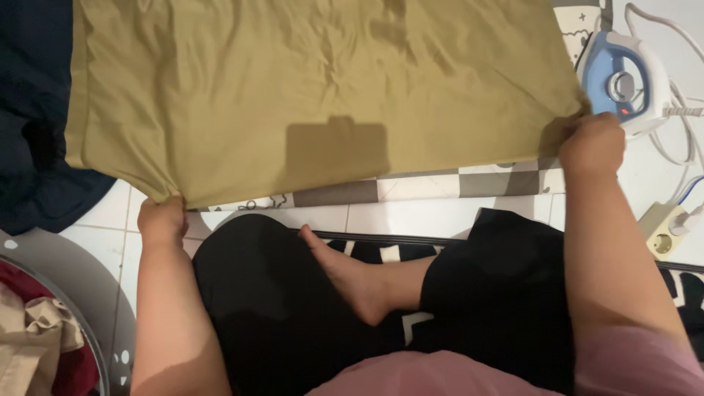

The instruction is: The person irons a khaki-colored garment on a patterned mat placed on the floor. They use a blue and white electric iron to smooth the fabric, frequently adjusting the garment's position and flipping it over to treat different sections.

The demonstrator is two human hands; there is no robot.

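The left hand (163,220) and right hand (592,143) each pinch a near corner of the olive-green cotton cloth (315,88), which lies spread and still creased over the checked mat (440,185), the blue-and-white iron (623,81) standing unused beside it.

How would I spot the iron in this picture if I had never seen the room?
Start from the big olive-green cloth spread across the top, which both hands grip by its near edge. Follow that edge to the right hand at the cloth's corner; just beyond it stands the clothes iron on the white floor. It is the only blue-and-white thing there, with a round dial and a white cord trailing off.
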